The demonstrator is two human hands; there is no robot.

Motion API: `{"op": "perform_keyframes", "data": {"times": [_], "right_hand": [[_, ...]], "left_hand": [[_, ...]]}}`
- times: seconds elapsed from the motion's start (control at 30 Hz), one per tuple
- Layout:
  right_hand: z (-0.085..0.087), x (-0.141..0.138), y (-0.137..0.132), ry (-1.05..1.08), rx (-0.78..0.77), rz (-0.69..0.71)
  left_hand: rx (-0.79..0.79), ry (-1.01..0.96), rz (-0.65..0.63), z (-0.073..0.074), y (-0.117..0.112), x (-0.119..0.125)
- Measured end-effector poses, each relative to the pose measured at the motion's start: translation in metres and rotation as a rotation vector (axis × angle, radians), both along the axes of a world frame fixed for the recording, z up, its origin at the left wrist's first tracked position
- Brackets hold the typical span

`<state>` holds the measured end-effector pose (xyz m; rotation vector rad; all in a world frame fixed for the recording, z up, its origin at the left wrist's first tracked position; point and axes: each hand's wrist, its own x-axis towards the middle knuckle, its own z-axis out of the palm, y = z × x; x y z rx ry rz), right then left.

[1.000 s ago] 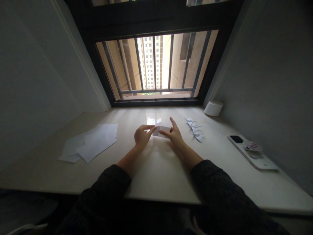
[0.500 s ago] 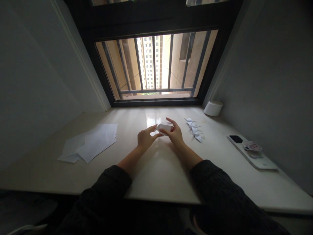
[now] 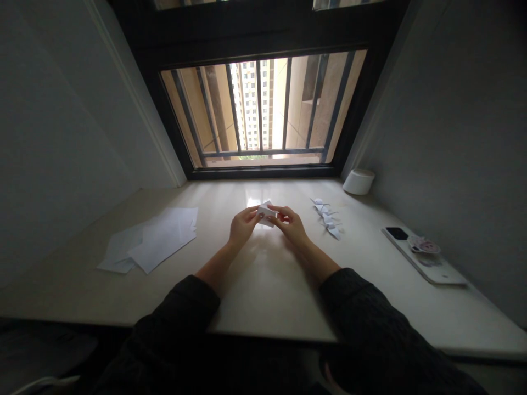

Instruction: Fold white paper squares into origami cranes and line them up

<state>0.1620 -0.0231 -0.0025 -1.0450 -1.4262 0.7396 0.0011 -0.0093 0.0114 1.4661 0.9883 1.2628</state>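
Observation:
Between my two hands is a small folded piece of white paper (image 3: 267, 213), held just above the sill. My left hand (image 3: 242, 225) pinches its left edge with thumb and fingers. On the opposite side, my right hand (image 3: 291, 224) grips the paper between thumb and forefinger. Fingertips cover parts of both edges, so the exact folds are hard to make out. To the right of my right hand, several small folded paper figures (image 3: 327, 218) with thin points lie in a row.
Loose white paper sheets (image 3: 162, 236) overlap on the left of the pale sill (image 3: 272, 296). A white phone (image 3: 432, 266) with a round cartoon grip lies at the right. By the right wall stands a white cylindrical object (image 3: 359, 182). The dark-framed window (image 3: 263, 174) bounds the back.
The folded paper has turned and shifted slightly left in my hands. My right hand's raised fingers have come down onto it, and my left fingers have closed in on its edge.

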Motion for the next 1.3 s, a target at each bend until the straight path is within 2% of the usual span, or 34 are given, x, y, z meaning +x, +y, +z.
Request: {"op": "perform_keyframes", "data": {"times": [0.1, 0.27, 0.53, 0.93, 1.1, 1.3], "right_hand": [[-0.0006, 0.0011, 0.0006, -0.12, 0.07, -0.068], [0.0, 0.0001, -0.0017, -0.256, 0.185, -0.172], [0.0001, -0.0007, -0.0038, -0.263, 0.189, -0.011], [0.0049, -0.0002, -0.0066, -0.227, 0.159, 0.066], [0.0042, 0.0006, -0.0045, -0.145, 0.093, 0.12], [-0.0039, -0.003, 0.0011, 0.089, -0.056, 0.183]], "left_hand": [[0.039, 0.031, 0.059, -0.0005, 0.0004, -0.0019], [0.037, 0.035, 0.012, -0.0007, 0.0014, -0.0035], [-0.051, -0.029, -0.101, -0.0036, 0.0026, -0.003], [-0.104, -0.183, -0.083, 0.0031, -0.0043, 0.0017], [-0.137, -0.209, -0.066, 0.0017, -0.0029, 0.0008], [-0.179, -0.278, -0.059, -0.001, 0.0016, -0.0013]]}}
